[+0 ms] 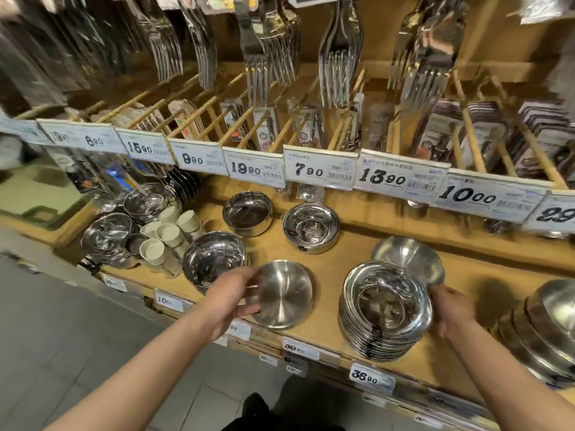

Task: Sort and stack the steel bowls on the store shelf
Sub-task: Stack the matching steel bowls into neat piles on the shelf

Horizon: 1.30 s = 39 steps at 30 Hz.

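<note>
Store shelf (329,269), left hand (231,298) gripping bowl (284,295)

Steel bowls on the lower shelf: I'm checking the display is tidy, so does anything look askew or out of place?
Yes. A single bowl lies tipped on its side behind the tall bowl stack, leaning against it instead of nested. The left hand also holds a shallow bowl tilted on edge, not yet stacked.

Forks (337,57) hung above me, price tags (319,170) lined the rail, white cups (169,234) stood left, packaged cutlery (435,132) sat behind.
</note>
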Tool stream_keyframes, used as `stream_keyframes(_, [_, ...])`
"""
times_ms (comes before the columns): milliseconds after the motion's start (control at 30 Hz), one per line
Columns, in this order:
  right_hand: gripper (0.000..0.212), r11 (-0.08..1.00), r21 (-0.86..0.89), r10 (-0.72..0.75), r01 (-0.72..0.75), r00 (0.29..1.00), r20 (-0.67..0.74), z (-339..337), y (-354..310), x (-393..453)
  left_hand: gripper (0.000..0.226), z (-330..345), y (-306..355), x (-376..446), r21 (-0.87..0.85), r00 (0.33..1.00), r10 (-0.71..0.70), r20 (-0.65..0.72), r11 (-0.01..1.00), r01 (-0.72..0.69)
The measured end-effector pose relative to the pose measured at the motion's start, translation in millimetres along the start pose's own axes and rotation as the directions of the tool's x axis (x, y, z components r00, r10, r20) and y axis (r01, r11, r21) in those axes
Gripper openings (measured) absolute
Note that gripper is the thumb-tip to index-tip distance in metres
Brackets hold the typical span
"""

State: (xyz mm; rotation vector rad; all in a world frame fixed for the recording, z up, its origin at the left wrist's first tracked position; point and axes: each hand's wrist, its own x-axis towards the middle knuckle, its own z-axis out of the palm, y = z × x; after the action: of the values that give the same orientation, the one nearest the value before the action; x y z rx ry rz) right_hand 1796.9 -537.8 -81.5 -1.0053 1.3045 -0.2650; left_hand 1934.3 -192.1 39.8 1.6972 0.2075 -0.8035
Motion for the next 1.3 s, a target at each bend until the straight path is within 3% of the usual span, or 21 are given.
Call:
stream_keyframes(267, [0.036, 0.983, -0.175, -0.071, 0.062, 0.997, -0.042, 8, -33, -6, 0.027, -18, 7, 10, -0.009, 0.999, 0.03, -0.024, 1.0, -0.03])
stream_keyframes(433, [0.008, 0.988, 0.108, -0.113, 0.107, 0.992, 0.05, 11, -68, -32, 0.02, -10, 19, 24, -0.029, 0.999, 0.032, -0.007, 0.999, -0.032])
stream_keyframes(567, [0.009, 0.985, 0.163, -0.079, 0.06, 0.991, 0.11, 17, -88, -53, 0.018, -7, 30, 34, -0.066, 0.998, 0.043, 0.044, 0.997, -0.04])
stream_keyframes(800, [0.013, 0.987, 0.159, 0.01, -0.038, 0.985, 0.172, 27, -100, -81, 0.016, -17, 43, 48, -0.09, 0.991, 0.037, 0.131, 0.996, -0.026])
stream_keyframes(1300, [0.006, 0.993, 0.119, -0.028, -0.004, 0.964, 0.265, 128, -85, -186, 0.024, -25, 67, 61, -0.138, 0.953, 0.078, 0.292, 0.99, -0.038])
